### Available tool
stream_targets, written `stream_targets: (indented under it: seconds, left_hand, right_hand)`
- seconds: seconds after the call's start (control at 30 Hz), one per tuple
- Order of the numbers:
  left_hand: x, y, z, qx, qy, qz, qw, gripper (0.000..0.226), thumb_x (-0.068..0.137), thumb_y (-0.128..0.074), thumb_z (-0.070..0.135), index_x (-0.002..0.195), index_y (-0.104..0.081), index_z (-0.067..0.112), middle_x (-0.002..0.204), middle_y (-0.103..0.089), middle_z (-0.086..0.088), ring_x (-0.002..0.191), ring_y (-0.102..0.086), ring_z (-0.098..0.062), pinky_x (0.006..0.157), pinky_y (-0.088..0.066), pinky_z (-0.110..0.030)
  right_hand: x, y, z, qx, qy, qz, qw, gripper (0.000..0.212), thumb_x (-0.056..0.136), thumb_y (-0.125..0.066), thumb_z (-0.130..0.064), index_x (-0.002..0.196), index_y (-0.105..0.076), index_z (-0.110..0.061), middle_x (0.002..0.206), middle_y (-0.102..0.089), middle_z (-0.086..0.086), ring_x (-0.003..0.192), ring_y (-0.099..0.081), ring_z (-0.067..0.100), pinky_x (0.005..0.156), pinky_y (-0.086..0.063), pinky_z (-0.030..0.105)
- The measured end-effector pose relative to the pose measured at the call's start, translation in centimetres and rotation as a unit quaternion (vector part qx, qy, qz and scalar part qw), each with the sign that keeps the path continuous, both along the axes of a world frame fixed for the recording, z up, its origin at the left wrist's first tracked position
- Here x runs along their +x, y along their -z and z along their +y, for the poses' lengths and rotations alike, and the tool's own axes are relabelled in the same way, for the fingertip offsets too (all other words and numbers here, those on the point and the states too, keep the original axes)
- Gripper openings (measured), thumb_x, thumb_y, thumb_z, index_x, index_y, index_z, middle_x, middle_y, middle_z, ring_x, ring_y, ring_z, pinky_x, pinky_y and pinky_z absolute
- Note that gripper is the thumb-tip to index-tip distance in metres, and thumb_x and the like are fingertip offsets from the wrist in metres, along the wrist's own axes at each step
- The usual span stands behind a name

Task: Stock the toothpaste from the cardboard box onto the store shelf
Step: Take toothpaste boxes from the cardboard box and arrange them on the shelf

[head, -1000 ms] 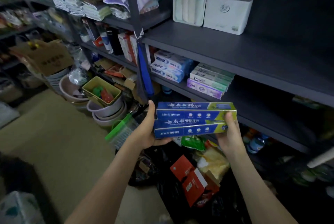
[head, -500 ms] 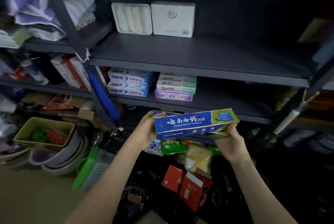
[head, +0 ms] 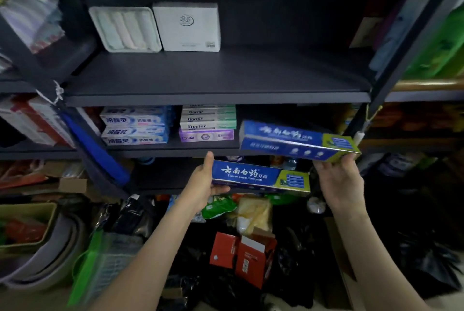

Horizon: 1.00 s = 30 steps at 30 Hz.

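Note:
My left hand (head: 203, 182) grips the left end of a blue and green toothpaste box (head: 258, 176), held level below the middle shelf (head: 175, 148). My right hand (head: 339, 180) holds the right end of a second, blurred blue and green toothpaste box (head: 293, 141), raised and tilted in front of the bare right part of that shelf. On the shelf lie a stack of pale blue toothpaste boxes (head: 135, 126) and a stack of Doctor toothpaste boxes (head: 208, 122). No cardboard box is plainly in view.
The upper shelf (head: 226, 77) carries a white square box (head: 188, 27) and a white tray pack (head: 125, 29) at the back left. A dark upright post (head: 391, 72) bounds the shelf on the right. Red cartons (head: 241, 255), bags and black plastic crowd the floor below.
The two boxes, held together as a stack earlier, are now apart. My right hand has lifted one up and to the right toward the shelf. The view has turned to face the shelf.

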State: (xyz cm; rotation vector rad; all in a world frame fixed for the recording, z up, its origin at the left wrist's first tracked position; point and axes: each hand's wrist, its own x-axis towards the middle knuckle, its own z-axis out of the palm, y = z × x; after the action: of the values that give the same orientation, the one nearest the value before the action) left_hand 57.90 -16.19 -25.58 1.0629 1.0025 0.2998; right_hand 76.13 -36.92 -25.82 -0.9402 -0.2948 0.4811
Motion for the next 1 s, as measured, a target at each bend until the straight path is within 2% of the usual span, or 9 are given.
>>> stream_targets:
  seconds: [0.1,0.3,0.43,0.63,0.73,0.8,0.87,0.93,1.0]
  left_hand:
    - [1.0,-0.5,-0.6,-0.029,0.002,-0.015,0.999,0.054,0.099,-0.038,0.05,0.107,-0.062,0.003,0.082,-0.068,-0.009,0.065,-0.067,-0.019,0.046,-0.054,-0.026]
    - [2.1,-1.0,-0.2,-0.069,0.025,-0.032,0.997,0.063,0.094,-0.029,0.063,0.104,-0.063,0.011,0.074,-0.074,-0.004,0.072,-0.069,-0.018,0.05,-0.055,-0.027]
    - [2.8,-2.0,1.9,-0.163,0.077,-0.054,0.982,0.083,0.077,-0.033,0.082,0.109,-0.065,0.013,0.1,-0.073,-0.014,0.09,-0.071,-0.031,0.07,-0.057,-0.043]
    - [6.8,-0.1,4.8,-0.081,0.117,-0.037,0.989,0.031,0.077,-0.067,0.033,0.098,-0.059,0.012,0.086,-0.067,-0.01,0.079,-0.067,-0.027,0.065,-0.061,-0.041]
    - [8.7,3.8,5.7,0.023,0.134,-0.076,0.988,0.034,0.074,-0.07,0.029,0.099,-0.052,0.014,0.095,-0.063,-0.008,0.08,-0.067,-0.019,0.07,-0.058,-0.036]
    - [9.7,6.1,6.3,0.131,0.155,-0.078,0.976,0.05,0.063,-0.077,0.037,0.102,-0.05,0.02,0.094,-0.061,-0.006,0.082,-0.064,-0.013,0.076,-0.05,-0.029]
    - [11.1,7.9,6.8,0.204,0.185,-0.083,0.958,0.06,0.06,-0.073,0.049,0.11,-0.05,0.026,0.095,-0.059,-0.011,0.086,-0.06,-0.013,0.08,-0.045,-0.028]
    - [12.8,9.2,7.1,0.237,0.213,-0.108,0.942,0.061,0.064,-0.071,0.05,0.116,-0.048,0.028,0.099,-0.06,-0.01,0.089,-0.061,-0.013,0.081,-0.047,-0.026]
    - [14.6,10.2,7.5,0.267,0.226,-0.127,0.928,0.058,0.069,-0.072,0.044,0.119,-0.046,0.028,0.095,-0.063,-0.001,0.089,-0.063,-0.01,0.076,-0.049,-0.022]
  right_hand:
    - [-0.6,0.6,0.2,-0.029,-0.052,-0.017,0.998,0.026,0.096,-0.049,-0.026,0.119,-0.049,-0.014,0.102,-0.067,0.003,0.091,-0.066,0.018,0.077,-0.056,0.032]
    - [-0.5,0.4,-0.3,-0.04,-0.132,-0.014,0.99,0.07,0.082,-0.072,-0.038,0.143,-0.037,-0.036,0.119,-0.059,0.008,0.105,-0.062,0.024,0.086,-0.054,0.042]
    - [0.1,1.0,0.4,-0.014,-0.159,0.015,0.987,0.05,0.089,-0.057,-0.023,0.137,-0.042,-0.028,0.115,-0.059,0.009,0.1,-0.061,0.026,0.081,-0.055,0.039]
    - [3.8,5.6,2.5,0.041,-0.233,0.061,0.97,0.051,0.077,-0.076,-0.038,0.117,-0.053,-0.018,0.114,-0.058,0.013,0.102,-0.06,0.03,0.082,-0.053,0.04]
    - [8.7,7.8,3.7,-0.096,-0.236,0.008,0.967,0.057,0.062,-0.081,-0.06,0.092,-0.063,-0.016,0.107,-0.059,0.013,0.099,-0.06,0.024,0.078,-0.05,0.037]
    - [12.0,7.6,5.0,-0.308,-0.259,-0.212,0.891,0.056,0.058,-0.081,-0.064,0.089,-0.06,-0.023,0.107,-0.056,0.014,0.099,-0.054,0.023,0.083,-0.042,0.036]
    - [14.8,7.7,7.3,-0.468,-0.304,-0.398,0.728,0.061,0.062,-0.08,-0.059,0.114,-0.049,-0.051,0.133,-0.05,-0.008,0.122,-0.044,0.008,0.106,-0.03,0.033]
    - [16.6,7.6,9.9,-0.545,-0.342,-0.507,0.573,0.097,0.068,-0.078,-0.055,0.138,-0.012,-0.056,0.146,-0.021,-0.023,0.137,-0.015,-0.001,0.117,-0.004,0.033]
    - [17.7,8.2,12.2,-0.561,-0.353,-0.533,0.526,0.11,0.068,-0.08,-0.05,0.147,-0.003,-0.048,0.147,-0.019,-0.021,0.139,-0.015,0.004,0.114,-0.01,0.026]
